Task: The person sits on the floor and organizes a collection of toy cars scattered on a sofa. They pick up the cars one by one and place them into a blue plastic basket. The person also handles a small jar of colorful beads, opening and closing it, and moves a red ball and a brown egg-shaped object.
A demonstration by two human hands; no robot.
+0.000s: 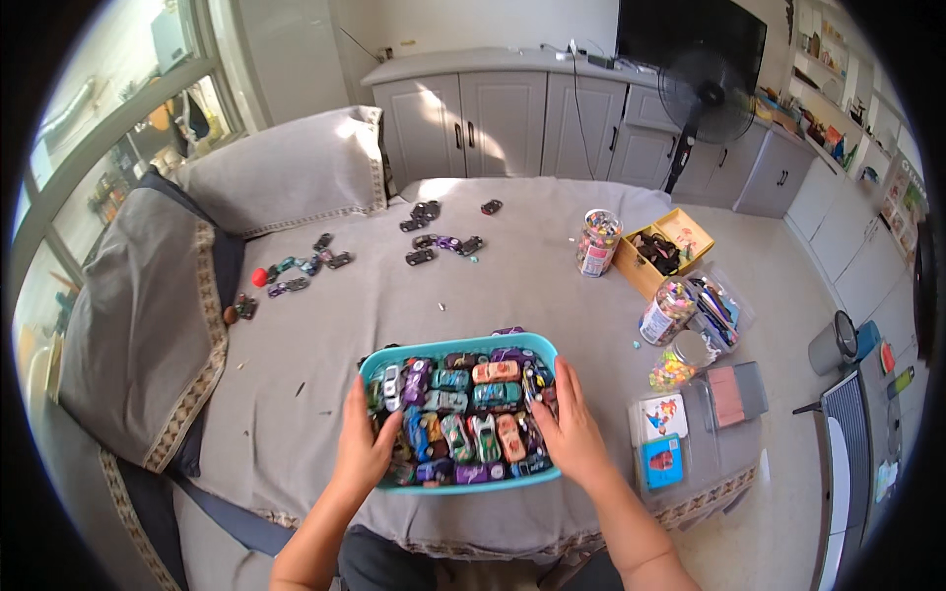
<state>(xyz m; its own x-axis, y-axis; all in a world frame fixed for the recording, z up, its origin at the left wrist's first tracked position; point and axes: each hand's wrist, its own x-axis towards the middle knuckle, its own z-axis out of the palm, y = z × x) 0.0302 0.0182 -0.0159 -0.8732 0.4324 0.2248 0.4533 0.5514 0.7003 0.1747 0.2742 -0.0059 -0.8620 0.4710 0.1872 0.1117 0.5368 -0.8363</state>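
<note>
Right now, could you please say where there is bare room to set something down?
The grey cloth is largely bare between the scattered toy cars and the rearmost clear jar of colourful pieces. Left of the teal plastic basket, beyond the left hand, only small scraps interrupt it. The right edge is crowded with jars, clear cases and the yellow box.

open cloth (286,340) left of teal basket (463,487), jars (667,313) obstructing farther right, car (507,331) apparently behind far rim (443,346)

One basket (483,487), three jars (597,246), one fan (711,95)
</note>
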